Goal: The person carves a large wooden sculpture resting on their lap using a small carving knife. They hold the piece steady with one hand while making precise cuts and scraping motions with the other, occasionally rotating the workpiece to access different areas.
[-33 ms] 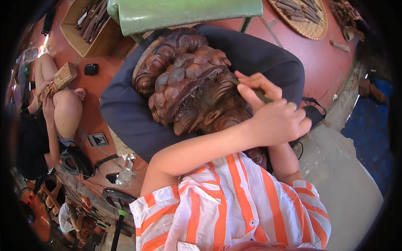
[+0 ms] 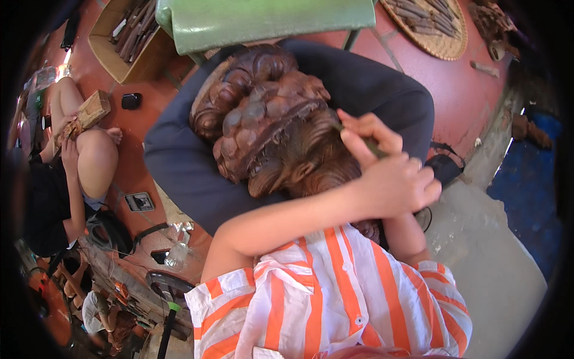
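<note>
A dark brown wooden carving (image 2: 251, 125), with scale-like lumps, curls and fine grooved lines, lies across my lap on dark cloth (image 2: 179, 161). My right hand (image 2: 376, 134) pinches a slim, dark carving tool (image 2: 375, 148) between thumb and forefinger, close to the grooved part of the wood. Crossing over from the left, my left forearm leads to my left hand (image 2: 397, 185), whose fingers are curled round where the tool's rear part runs in. That hand covers much of the right hand and the tool's end; the exact tip is hard to make out.
Ahead stands a green seat (image 2: 269, 24). A cardboard box (image 2: 125, 57) of tools is at far left, and a round woven tray (image 2: 451, 45) of tools at far right. Another person (image 2: 72, 161) holds a wooden block (image 2: 94, 109) at left. A clear bottle (image 2: 177, 254) stands near my left elbow.
The carving has shifted slightly toward me. Both hands have moved a little with the tool, the left fist dipping nearer my body; their grip looks the same.
</note>
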Tool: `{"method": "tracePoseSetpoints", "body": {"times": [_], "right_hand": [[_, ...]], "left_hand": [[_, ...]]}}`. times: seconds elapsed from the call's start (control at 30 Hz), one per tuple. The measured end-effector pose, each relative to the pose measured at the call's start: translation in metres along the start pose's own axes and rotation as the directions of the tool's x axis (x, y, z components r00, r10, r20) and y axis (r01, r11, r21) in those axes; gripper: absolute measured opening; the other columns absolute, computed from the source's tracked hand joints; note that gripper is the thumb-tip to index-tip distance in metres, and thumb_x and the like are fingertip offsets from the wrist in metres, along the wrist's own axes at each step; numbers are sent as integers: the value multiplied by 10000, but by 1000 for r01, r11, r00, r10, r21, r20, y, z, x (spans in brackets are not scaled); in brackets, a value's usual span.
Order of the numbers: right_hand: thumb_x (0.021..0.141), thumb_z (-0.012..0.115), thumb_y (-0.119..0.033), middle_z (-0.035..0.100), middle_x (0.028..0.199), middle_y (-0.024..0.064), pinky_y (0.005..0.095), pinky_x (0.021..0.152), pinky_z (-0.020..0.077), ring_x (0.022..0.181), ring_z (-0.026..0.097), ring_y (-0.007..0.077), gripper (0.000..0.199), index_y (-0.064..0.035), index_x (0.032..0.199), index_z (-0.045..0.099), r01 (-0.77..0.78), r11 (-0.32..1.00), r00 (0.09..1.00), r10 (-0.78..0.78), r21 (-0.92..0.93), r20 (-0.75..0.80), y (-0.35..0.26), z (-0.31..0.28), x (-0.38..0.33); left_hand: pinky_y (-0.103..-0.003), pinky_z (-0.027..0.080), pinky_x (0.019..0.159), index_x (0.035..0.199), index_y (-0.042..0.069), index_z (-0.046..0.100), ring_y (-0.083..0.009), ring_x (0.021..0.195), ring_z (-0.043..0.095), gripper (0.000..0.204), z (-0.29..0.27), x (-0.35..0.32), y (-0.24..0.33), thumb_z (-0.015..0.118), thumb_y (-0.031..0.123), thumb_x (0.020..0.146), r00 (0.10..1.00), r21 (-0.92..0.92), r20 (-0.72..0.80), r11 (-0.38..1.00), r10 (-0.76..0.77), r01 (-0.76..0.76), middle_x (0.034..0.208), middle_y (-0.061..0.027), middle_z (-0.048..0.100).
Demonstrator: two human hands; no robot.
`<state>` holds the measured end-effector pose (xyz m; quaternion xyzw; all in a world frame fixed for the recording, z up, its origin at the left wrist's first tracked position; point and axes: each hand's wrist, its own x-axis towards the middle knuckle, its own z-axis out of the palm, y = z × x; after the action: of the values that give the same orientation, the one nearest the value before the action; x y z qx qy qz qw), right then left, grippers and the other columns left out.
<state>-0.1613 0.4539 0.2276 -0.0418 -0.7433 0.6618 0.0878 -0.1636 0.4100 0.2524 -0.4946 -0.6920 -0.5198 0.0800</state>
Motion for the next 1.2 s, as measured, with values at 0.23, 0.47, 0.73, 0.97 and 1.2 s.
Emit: {"method": "tracePoseSetpoints", "body": {"times": [0.23, 0.47, 0.73, 0.97, 1.2], "right_hand": [[775, 640, 138, 611, 832, 158, 520, 988, 462, 822, 614, 246, 111, 66, 843, 591, 58, 997, 998, -57, -58, 29, 0, -3, 5], [748, 664, 137, 618, 823, 158, 530, 996, 452, 833, 627, 259, 132, 71, 836, 590, 1, 1000, 1000, -1, 5, -20, -2, 1, 17], [720, 718, 82, 614, 805, 148, 464, 940, 507, 772, 629, 239, 154, 66, 816, 599, 129, 991, 990, -129, -20, -48, -4, 6, 16], [743, 692, 93, 616, 779, 154, 501, 970, 484, 794, 624, 223, 94, 80, 781, 607, 80, 997, 992, -78, 7, -102, -17, 13, 14], [747, 720, 17, 609, 786, 132, 409, 928, 515, 739, 623, 212, 153, 55, 795, 580, 87, 986, 996, -90, -140, -15, -10, 8, 13]], "left_hand": [[-299, 444, 500, 726, 113, 514, -158, 566, 558, 147, 1, 2, -5, 598, 231, 703, 1000, 28, 8, 1000, -13, 13, 634, -17, 493], [-302, 440, 511, 720, 119, 521, -159, 580, 547, 116, -3, 9, -12, 596, 207, 713, 1000, 61, 24, 998, -10, 8, 625, -12, 479], [-275, 414, 511, 711, 123, 524, -143, 578, 524, 134, -13, 7, -1, 598, 231, 683, 1000, 33, -25, 999, 9, -8, 624, 3, 455], [-281, 406, 488, 678, 122, 514, -132, 550, 513, 137, -22, 8, -2, 594, 233, 669, 998, 16, -29, 998, 60, -60, 613, 6, 440], [-294, 421, 503, 686, 112, 513, -145, 545, 521, 168, -24, 12, -7, 622, 238, 671, 990, -16, -139, 1000, 22, -25, 618, -6, 443]]}}
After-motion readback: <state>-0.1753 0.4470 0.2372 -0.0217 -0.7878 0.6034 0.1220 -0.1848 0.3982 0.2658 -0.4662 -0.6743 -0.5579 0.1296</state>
